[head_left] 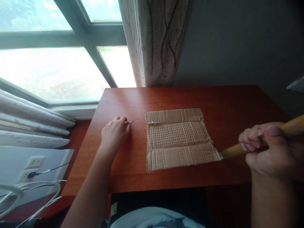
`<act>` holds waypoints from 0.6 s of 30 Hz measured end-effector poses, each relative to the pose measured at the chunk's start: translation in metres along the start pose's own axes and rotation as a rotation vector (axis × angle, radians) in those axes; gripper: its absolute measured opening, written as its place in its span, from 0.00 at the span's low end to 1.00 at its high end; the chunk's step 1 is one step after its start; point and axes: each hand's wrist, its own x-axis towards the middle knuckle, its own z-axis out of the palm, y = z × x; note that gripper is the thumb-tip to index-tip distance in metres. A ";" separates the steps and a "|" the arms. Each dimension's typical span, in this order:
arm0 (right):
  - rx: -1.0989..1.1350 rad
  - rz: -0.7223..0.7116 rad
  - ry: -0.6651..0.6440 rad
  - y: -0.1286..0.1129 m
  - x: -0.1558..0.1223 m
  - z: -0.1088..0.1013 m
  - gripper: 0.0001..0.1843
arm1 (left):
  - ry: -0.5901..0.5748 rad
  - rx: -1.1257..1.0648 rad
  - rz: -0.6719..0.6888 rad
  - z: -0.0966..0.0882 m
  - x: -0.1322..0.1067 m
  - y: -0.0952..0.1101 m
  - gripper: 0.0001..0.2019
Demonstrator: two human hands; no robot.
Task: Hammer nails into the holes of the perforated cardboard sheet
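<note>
A flat piece of cardboard (179,137) with rows of small holes lies on the red-brown wooden table (133,171). A short row of small metal pieces (154,123) sits at its upper left. My left hand (115,133) rests on the table left of the cardboard, fingers pinched on a small metal nail or screw (130,122). My right hand (268,147) is closed round a wooden handle (237,150) at the right, its metal-ringed end touching the cardboard's lower right corner. The tool's head is out of view.
A window (59,69) and a patterned curtain (156,41) stand behind the table. To the left are folded white fabric (30,123), a wall socket (33,167) and white cables (35,193). The table's front edge is near my body.
</note>
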 end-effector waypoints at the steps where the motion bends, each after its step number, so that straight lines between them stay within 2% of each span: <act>1: -0.002 -0.006 0.003 0.000 0.000 0.000 0.15 | -0.012 0.014 -0.008 0.000 0.000 0.002 0.15; 6: -0.007 -0.009 0.002 0.002 -0.002 -0.001 0.14 | -0.030 0.036 -0.005 0.005 0.004 0.001 0.16; 10: 0.002 0.029 -0.003 0.003 -0.005 -0.002 0.14 | 0.045 -0.079 0.022 0.011 0.005 -0.007 0.11; 12: 0.027 0.038 -0.014 0.004 -0.007 -0.002 0.14 | 0.140 -0.324 0.053 0.010 0.005 -0.011 0.07; 14: 0.042 0.049 -0.027 0.006 -0.007 -0.002 0.14 | 0.238 -0.697 0.070 0.004 0.003 -0.010 0.06; 16: 0.062 0.037 -0.035 0.010 -0.007 -0.002 0.15 | 0.333 -1.066 0.074 -0.006 -0.001 -0.003 0.08; 18: 0.090 0.005 -0.031 0.015 -0.007 -0.002 0.15 | 0.439 -1.298 0.102 -0.017 -0.008 0.011 0.08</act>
